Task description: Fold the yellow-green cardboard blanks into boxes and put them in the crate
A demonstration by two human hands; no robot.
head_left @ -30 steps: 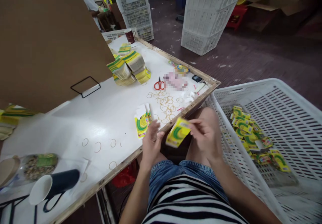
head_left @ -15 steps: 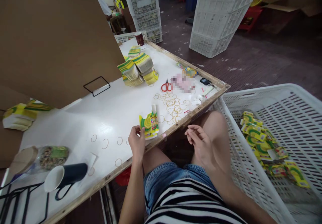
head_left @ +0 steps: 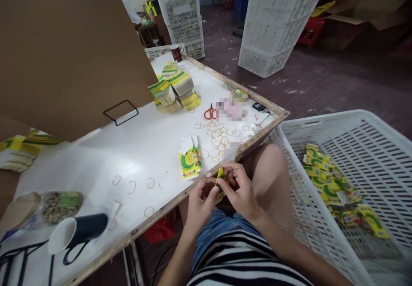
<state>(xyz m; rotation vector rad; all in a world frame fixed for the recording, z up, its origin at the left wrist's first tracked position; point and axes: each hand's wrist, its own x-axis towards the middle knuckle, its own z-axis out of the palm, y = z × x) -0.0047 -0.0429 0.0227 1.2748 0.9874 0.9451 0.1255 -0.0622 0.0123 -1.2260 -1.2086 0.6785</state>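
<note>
Over my lap, just off the table edge, a small yellow-green carton [head_left: 220, 173] is pinched between my two hands. Its white flap sticks up at the top, and most of its body is hidden by my fingers. My left hand [head_left: 202, 198] is closed on its left side. On the other side, my right hand [head_left: 240, 189] grips it with thumb and fingers. More flat yellow-green cartons [head_left: 189, 159] lie on the white table [head_left: 138, 149] near its edge, left of my hands. Thin rubber bands [head_left: 220, 136] are scattered beyond them.
Red-handled scissors [head_left: 210, 113] and bundled cartons [head_left: 175, 86] lie farther back. A white crate [head_left: 322, 118] on my right contains several yellow cartons [head_left: 334, 183]. At left, a dark mug [head_left: 92, 230] lies on its side. Stacked crates [head_left: 273, 28] stand on the floor.
My left hand has moved right, from the cartons on the table to over my lap, bringing one carton. My right hand has come in and taken hold of it too.
</note>
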